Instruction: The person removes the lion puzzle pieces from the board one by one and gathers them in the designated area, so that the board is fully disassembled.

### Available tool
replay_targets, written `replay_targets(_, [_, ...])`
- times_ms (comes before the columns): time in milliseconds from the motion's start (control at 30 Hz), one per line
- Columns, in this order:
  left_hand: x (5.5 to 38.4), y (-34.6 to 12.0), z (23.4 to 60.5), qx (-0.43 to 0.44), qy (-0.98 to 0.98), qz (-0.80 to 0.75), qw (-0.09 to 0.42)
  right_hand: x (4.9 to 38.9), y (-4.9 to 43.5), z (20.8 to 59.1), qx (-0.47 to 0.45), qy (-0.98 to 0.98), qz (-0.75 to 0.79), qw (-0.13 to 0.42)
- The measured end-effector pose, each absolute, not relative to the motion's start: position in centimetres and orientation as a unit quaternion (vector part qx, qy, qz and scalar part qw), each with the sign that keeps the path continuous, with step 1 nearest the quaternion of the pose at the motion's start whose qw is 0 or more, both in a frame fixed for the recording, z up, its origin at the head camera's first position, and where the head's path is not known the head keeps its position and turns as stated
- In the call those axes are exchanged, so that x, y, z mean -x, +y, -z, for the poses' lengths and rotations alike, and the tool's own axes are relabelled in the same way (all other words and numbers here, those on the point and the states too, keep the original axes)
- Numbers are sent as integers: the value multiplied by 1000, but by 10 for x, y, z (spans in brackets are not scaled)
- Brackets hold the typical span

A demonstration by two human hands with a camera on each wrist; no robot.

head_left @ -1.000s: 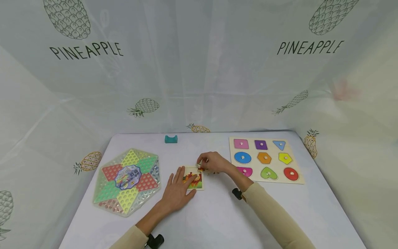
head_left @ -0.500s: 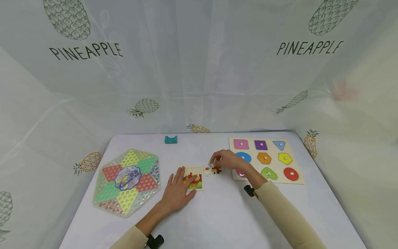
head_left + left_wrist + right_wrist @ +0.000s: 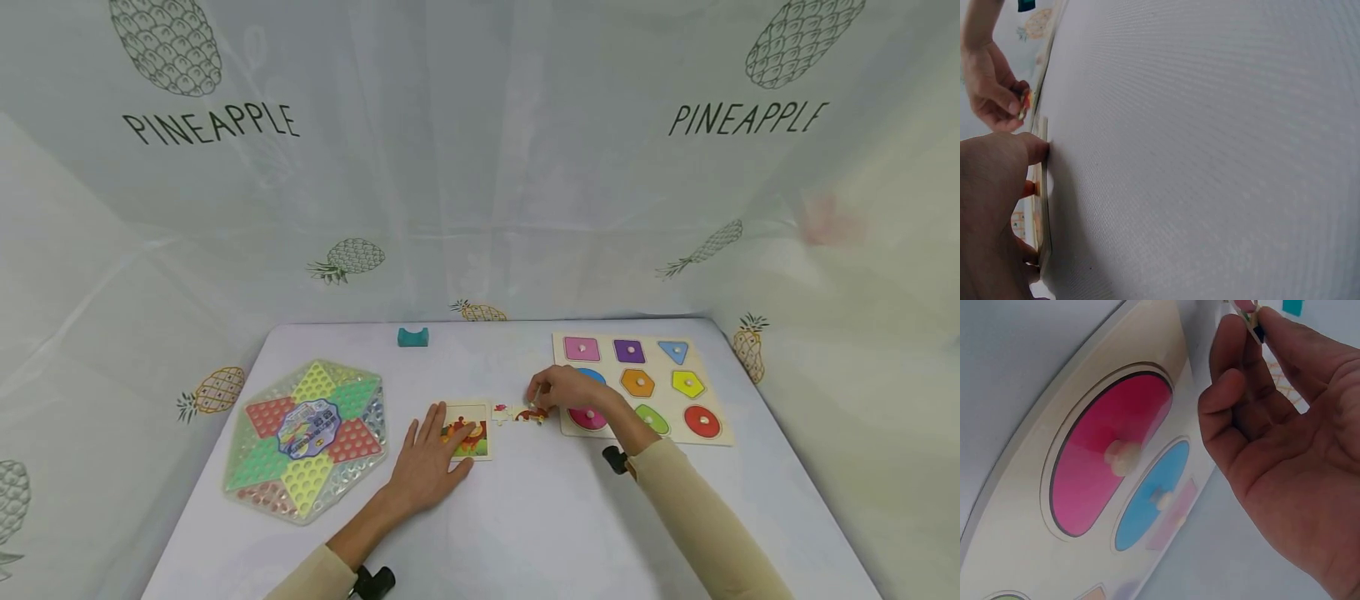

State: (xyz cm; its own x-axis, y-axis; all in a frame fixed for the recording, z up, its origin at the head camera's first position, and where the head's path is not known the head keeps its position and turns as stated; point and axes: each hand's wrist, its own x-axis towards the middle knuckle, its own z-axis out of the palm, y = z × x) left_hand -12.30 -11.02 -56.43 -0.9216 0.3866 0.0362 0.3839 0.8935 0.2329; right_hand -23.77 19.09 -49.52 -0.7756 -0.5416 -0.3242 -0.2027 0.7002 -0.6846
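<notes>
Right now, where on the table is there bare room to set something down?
The table is bare at the front, between the left sleeve and right sleeve, and at the back, between the teal block and the shape board. The middle is crowded: left hand, picture puzzle, loose pieces and right hand sit close together.

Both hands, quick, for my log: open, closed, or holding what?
Left hand: open, lying on the small picture puzzle.
Right hand: closed, pinching a puzzle piece.

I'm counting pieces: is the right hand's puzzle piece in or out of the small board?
Out: the right hand pinches the puzzle piece, away from the small board under the left hand.
</notes>
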Motion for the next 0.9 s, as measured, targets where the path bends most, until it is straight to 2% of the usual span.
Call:
replay_targets(167, [123, -110, 565, -199, 973, -116, 5, 237, 194, 499, 210, 887, 309, 271])
replay_targets(900, [122, -109, 561, -200, 972, -119, -1, 234, 186, 502, 198, 920, 255, 224])
